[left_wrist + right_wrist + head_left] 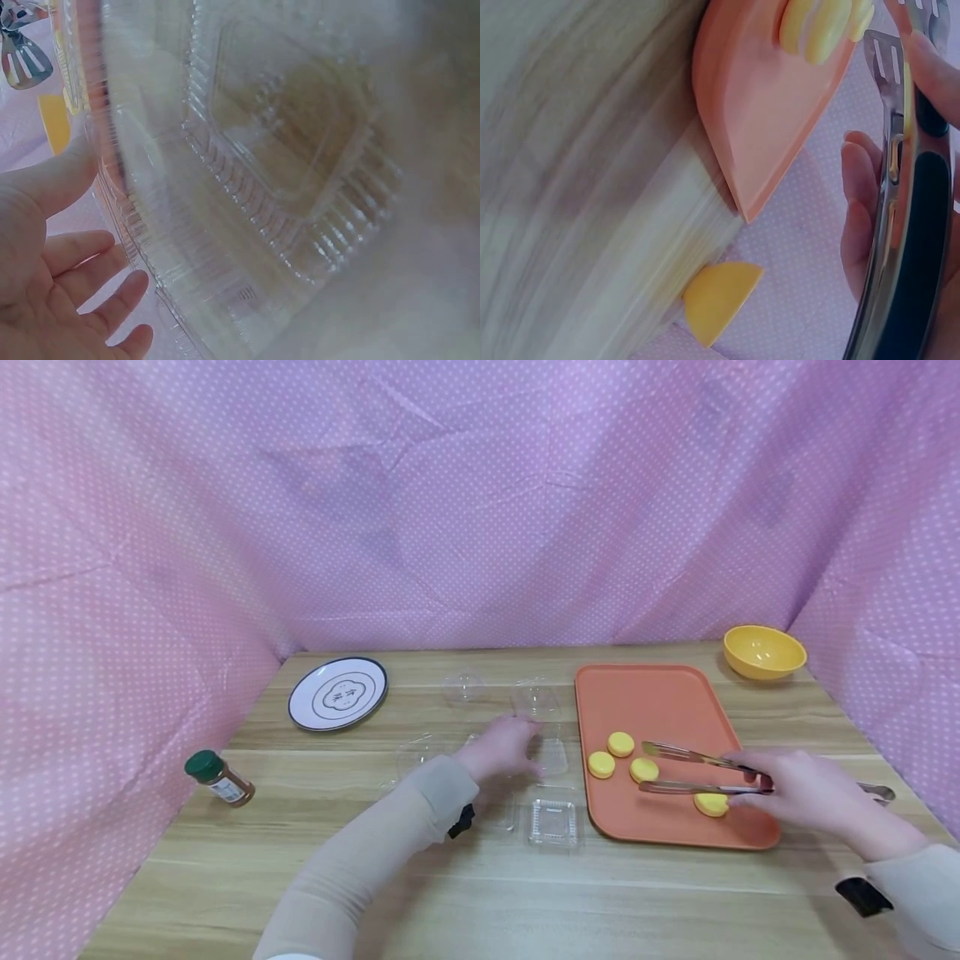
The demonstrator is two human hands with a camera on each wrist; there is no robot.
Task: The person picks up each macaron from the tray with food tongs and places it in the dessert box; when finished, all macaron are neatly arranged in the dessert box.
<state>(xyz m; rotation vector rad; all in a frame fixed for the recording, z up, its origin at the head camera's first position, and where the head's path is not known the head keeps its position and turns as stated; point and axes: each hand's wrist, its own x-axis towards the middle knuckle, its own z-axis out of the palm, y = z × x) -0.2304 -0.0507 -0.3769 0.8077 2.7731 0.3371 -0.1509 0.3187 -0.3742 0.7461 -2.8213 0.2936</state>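
My left hand reaches among several clear plastic containers. In the left wrist view its fingers are loosely spread beside the edge of a clear container; whether they touch it I cannot tell. Another clear container sits nearer to me. With my right hand I grip metal tongs, their arms spread and nothing between the tips. The tongs are over an orange tray holding several yellow macarons. One macaron lies under the tongs, close to my right fingers.
A yellow bowl stands at the back right. At the back left lies a white plate with a dark rim. A green-capped spice bottle stands at the left edge. Pink dotted cloth hangs behind the wooden table.
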